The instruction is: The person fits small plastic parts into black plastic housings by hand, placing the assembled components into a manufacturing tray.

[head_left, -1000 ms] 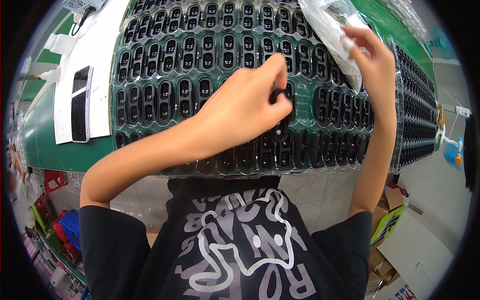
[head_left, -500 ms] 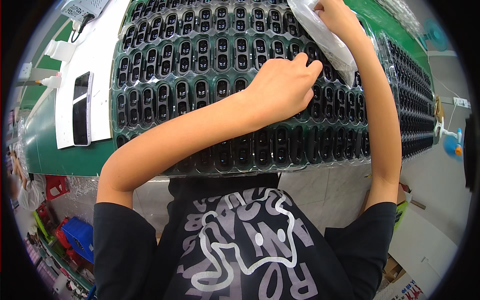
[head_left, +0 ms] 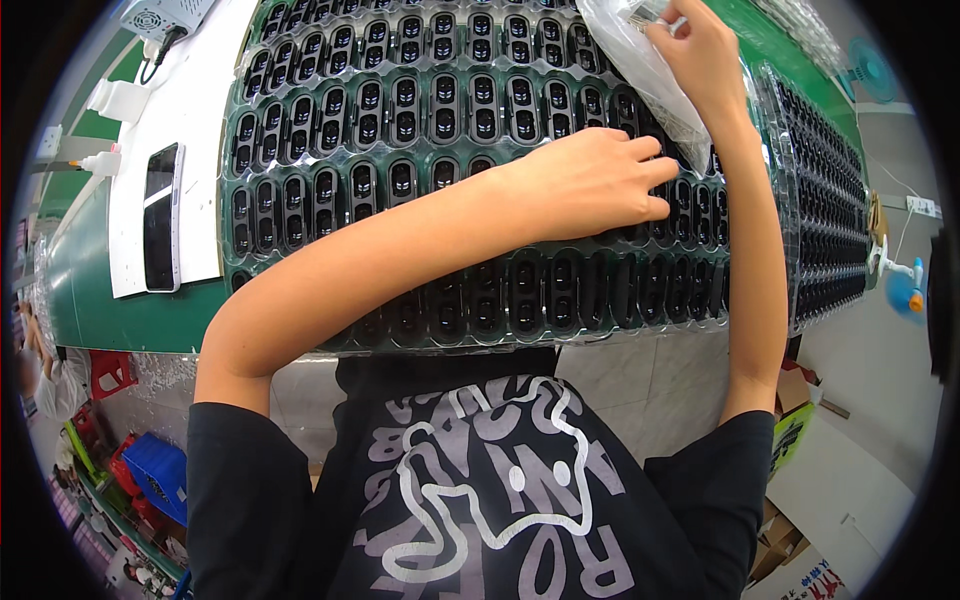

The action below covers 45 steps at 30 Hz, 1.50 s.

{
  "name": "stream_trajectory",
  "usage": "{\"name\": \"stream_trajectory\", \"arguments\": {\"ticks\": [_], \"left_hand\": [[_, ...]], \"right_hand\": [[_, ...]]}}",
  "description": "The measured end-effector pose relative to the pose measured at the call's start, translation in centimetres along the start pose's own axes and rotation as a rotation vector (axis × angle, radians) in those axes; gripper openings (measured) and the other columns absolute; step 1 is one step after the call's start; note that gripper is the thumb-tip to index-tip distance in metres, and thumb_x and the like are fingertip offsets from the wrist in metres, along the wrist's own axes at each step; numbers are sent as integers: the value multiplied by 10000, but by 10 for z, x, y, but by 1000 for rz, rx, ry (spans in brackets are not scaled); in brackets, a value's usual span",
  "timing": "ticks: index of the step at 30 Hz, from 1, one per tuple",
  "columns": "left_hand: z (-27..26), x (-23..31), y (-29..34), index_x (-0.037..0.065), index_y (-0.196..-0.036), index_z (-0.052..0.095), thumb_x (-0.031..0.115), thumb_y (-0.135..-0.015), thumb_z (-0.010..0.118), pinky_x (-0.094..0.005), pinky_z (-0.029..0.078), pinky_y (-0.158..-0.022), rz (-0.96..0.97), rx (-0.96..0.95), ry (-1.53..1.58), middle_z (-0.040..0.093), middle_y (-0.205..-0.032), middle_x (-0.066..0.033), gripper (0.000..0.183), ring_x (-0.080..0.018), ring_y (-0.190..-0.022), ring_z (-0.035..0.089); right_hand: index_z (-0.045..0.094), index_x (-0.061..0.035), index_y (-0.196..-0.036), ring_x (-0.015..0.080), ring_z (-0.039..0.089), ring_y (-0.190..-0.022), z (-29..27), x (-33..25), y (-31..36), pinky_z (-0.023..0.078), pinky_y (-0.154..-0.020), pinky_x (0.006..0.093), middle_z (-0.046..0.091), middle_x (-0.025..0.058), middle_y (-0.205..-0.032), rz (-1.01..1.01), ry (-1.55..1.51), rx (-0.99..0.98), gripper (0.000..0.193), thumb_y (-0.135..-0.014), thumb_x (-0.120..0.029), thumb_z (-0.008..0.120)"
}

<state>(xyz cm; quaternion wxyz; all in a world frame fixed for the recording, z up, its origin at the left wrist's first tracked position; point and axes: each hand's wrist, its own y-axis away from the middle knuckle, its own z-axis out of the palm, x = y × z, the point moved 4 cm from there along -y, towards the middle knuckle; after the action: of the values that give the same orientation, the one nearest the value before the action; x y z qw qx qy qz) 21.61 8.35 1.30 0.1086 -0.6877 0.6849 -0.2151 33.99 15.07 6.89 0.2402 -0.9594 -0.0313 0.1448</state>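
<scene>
My left hand (head_left: 605,185) reaches across a clear plastic tray (head_left: 430,160) filled with rows of black oval parts (head_left: 445,108), each with two glossy round lenses. Its fingers are apart, and the fingertips rest on or just above parts in the second row from the front. A clear plastic bag (head_left: 650,80) lies slanted over the tray's far right part, its contents too unclear to name. My right hand (head_left: 703,60) is above the bag's upper end, thumb and fingers curled into a pinch; anything held there is too small to make out.
A second tray (head_left: 825,190) of black parts stands to the right. At left, a phone (head_left: 163,220) lies on a white board (head_left: 205,150), near small white bottles (head_left: 118,100) and a grey box-shaped device (head_left: 165,15) with a cable. The green table (head_left: 120,320) ends toward me.
My left hand has moved slightly right and toward me, its fingers spreading from a closer curl. My right hand has shifted right and a little down, away from the bag's upper end.
</scene>
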Motion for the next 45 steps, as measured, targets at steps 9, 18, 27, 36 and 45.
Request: {"name": "stream_trajectory", "arguments": {"ticks": [9, 18, 27, 36, 45], "left_hand": [[-53, 18, 31, 61, -828, 547, 31, -632, 633, -387, 387, -897, -250, 329, 472, 458, -1232, -131, 217, -292, -1090, 440], [-45, 40, 84, 66, -873, 565, 7, -613, 641, -454, 289, -991, -461, 151, 703, 343, -1365, -181, 277, -359, -1220, 335], [-48, 46, 92, 75, -856, 564, 17, -603, 646, -431, 331, -945, -484, 178, 707, 400, -1330, -158, 272, -339, -1150, 407], [-52, 38, 98, 53, -858, 563, -28, -618, 614, -388, 379, -875, -633, 285, 826, 522, -1200, -126, 258, -292, -989, 527], [-45, 30, 112, 16, -1169, 429, -13, -821, 555, -154, 333, -466, -1251, 461, 1382, 465, -727, 8, 371, -10, -572, 434]], "right_hand": [[503, 14, -763, 58, 528, -690, -32, -19, 91, 439, -607, 182, 603, 52, -840, 293, -714, 142, 61, -790, 32, 556], [465, 10, -804, 121, 592, -781, -2, -78, 160, 472, -645, 213, 596, 112, -864, 618, -1115, -33, 135, -748, 118, 522], [476, 24, -887, 127, 602, -709, 3, -90, 171, 509, -605, 226, 601, 141, -894, 581, -1224, -38, 160, -772, 130, 512], [454, 24, -912, 153, 580, -627, 4, -91, 166, 497, -582, 234, 589, 206, -892, 453, -1349, 107, 159, -798, 130, 486], [588, 64, -895, 211, 622, -728, 8, -103, 166, 497, -608, 265, 633, 181, -804, 240, -1415, -163, 190, -711, 98, 623]]}}
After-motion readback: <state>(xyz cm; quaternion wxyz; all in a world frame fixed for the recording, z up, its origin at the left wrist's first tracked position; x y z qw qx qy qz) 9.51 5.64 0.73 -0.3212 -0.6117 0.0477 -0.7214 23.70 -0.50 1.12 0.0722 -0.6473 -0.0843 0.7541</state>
